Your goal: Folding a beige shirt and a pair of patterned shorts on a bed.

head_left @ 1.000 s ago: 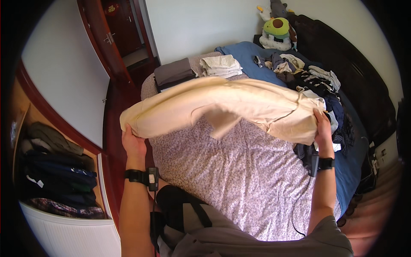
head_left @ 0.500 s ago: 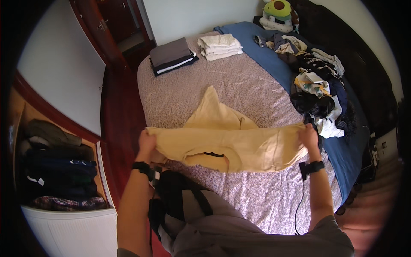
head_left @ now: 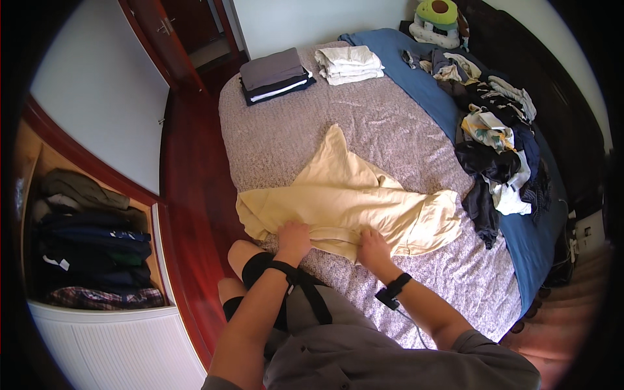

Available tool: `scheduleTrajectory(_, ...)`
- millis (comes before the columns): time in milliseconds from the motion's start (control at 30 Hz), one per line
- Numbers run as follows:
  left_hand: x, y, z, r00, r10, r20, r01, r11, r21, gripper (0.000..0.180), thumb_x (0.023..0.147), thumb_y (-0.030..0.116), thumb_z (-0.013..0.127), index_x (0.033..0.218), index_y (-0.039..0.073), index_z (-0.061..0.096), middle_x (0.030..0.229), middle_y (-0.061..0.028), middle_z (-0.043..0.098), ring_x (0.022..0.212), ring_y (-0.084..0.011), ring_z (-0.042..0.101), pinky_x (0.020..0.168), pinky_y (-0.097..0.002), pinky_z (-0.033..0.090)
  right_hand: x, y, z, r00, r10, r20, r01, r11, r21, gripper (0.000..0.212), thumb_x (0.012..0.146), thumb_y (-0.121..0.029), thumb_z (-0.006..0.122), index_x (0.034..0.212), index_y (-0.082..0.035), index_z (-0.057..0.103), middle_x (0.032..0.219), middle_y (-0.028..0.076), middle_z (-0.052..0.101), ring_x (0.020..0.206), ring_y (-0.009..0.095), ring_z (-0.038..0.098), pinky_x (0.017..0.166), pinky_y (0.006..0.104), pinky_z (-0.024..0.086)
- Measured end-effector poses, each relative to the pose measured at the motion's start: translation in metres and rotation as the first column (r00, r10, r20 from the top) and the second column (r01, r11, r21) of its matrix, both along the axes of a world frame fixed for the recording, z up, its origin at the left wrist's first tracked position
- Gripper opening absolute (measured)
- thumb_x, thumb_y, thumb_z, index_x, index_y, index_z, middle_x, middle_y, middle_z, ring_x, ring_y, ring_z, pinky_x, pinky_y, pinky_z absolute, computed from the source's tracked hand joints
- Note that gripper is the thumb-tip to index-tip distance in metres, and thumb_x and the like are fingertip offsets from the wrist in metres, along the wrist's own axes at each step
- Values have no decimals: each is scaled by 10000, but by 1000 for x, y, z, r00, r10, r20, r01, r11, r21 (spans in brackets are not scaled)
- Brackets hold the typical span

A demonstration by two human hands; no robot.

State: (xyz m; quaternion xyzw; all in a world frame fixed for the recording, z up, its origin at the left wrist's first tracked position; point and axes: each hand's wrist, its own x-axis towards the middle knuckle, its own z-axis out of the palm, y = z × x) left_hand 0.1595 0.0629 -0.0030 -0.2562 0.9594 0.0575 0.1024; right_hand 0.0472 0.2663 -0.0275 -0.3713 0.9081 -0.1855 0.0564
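Note:
A pale yellow T-shirt (head_left: 364,211) lies on the bed in front of me, a pointed part reaching toward the far side. Its surface is wrinkled, and the near edge sits close to my legs. My left hand (head_left: 294,242) is closed on that near edge, left of the shirt's middle. A short way to its right, my right hand (head_left: 375,250) grips the same edge with bent fingers. The cloth between both hands is slightly bunched; the fingertips are partly hidden. Each wrist wears a black strap.
Dark folded clothes (head_left: 273,70) and a cream folded pile (head_left: 351,64) are at the bed's far end. A loose heap of clothes (head_left: 497,143) covers the blue bedding (head_left: 422,97) on the right. Left, an open wardrobe compartment (head_left: 97,240) holds garments. A green plush toy (head_left: 437,13) sits far right.
Both hands have left the shirt's outer ends and come together at the middle of its near edge. The shirt, held stretched up before, now rests on the bed.

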Motion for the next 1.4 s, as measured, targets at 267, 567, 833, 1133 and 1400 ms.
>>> scheduleTrajectory(267,8,-5,23,763,155,-628,70,945,319,161,768,134,514,883,45,584,804,-178,592,809,-345,565,731,-441,420,-25,44,54,950,-171,261,214,966,-144,141,781,-130,555,901,-58,563,731,197,616,721,367,613,636,443,484)
scheduleTrajectory(567,23,27,126,672,411,-616,5,829,559,116,730,120,509,765,14,477,707,-247,531,722,-429,540,620,-437,431,-31,57,163,726,-33,687,281,926,-253,214,802,-172,623,871,30,597,699,108,601,615,165,570,570,303,459)
scheduleTrajectory(833,111,66,148,913,-369,171,173,732,659,307,768,299,457,840,18,559,769,-218,591,777,-391,582,698,-465,454,18,95,204,406,319,857,-844,490,218,334,758,-286,579,971,-28,583,842,207,618,806,366,598,688,436,471)
scheduleTrajectory(1133,96,41,136,898,-346,270,63,710,702,318,806,287,419,858,37,609,871,-215,613,841,-384,585,743,-457,461,6,87,171,372,38,927,-786,545,293,505,844,-365,520,1254,-72,479,847,149,636,806,244,586,737,359,450)
scheduleTrajectory(1400,38,-23,140,671,-739,52,570,560,601,226,838,227,464,764,35,559,736,-186,579,721,-349,579,651,-444,457,-90,48,134,251,351,902,-880,472,61,294,918,-232,433,845,10,585,664,59,550,589,176,471,599,337,461)
